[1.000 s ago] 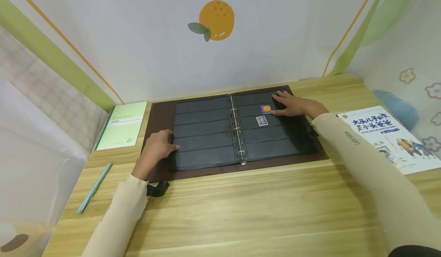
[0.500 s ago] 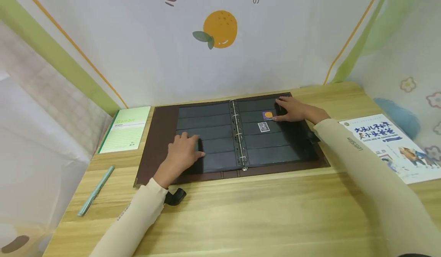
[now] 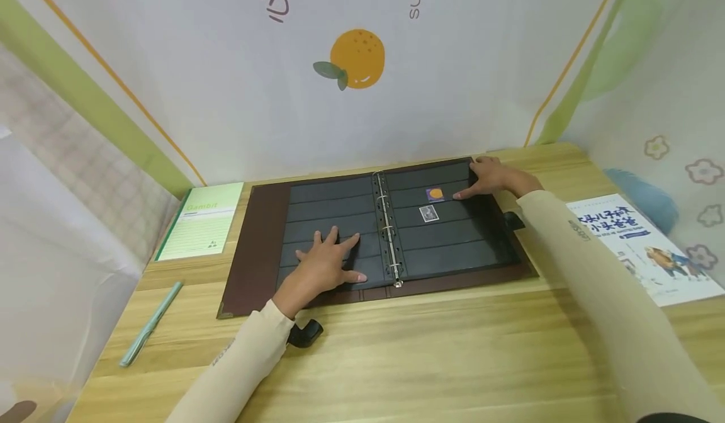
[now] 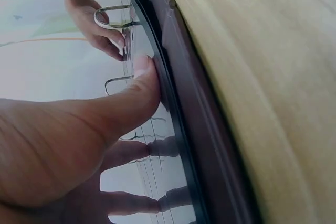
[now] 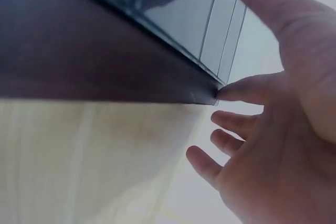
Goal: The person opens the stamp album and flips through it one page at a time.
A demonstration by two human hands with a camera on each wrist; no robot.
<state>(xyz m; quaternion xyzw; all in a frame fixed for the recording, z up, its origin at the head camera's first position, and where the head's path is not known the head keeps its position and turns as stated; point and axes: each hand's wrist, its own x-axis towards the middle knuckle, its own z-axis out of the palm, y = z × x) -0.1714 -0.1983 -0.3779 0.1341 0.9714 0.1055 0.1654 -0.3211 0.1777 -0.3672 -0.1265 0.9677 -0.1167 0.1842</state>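
A brown ring-bound stamp album (image 3: pixel 238 272) lies spread on the table, its black pocket pages (image 3: pixel 334 190) facing up. On the right page sit a purple stamp with an orange disc (image 3: pixel 435 194) and a grey, white-edged stamp (image 3: pixel 428 214). My left hand (image 3: pixel 320 265) rests on the lower left page with fingers spread; in the left wrist view its thumb (image 4: pixel 134 93) lies over the page edge near the metal rings. At the album's far right corner is my right hand (image 3: pixel 495 177). Its index finger (image 5: pixel 244 88) touches that corner, while the thumb lies over the page, apart from it.
A green notepad (image 3: pixel 198 221) lies left of the album, with a light green pen (image 3: pixel 151 322) nearer the front. To the right, a white picture book (image 3: pixel 646 247) lies partly under the right sleeve. A printed curtain (image 3: pixel 442 83) hangs behind the table (image 3: pixel 419 360).
My left hand has moved right from the album's left edge onto the left page, its fingers spreading. The right hand has shifted from the upper right page out to the far right corner.
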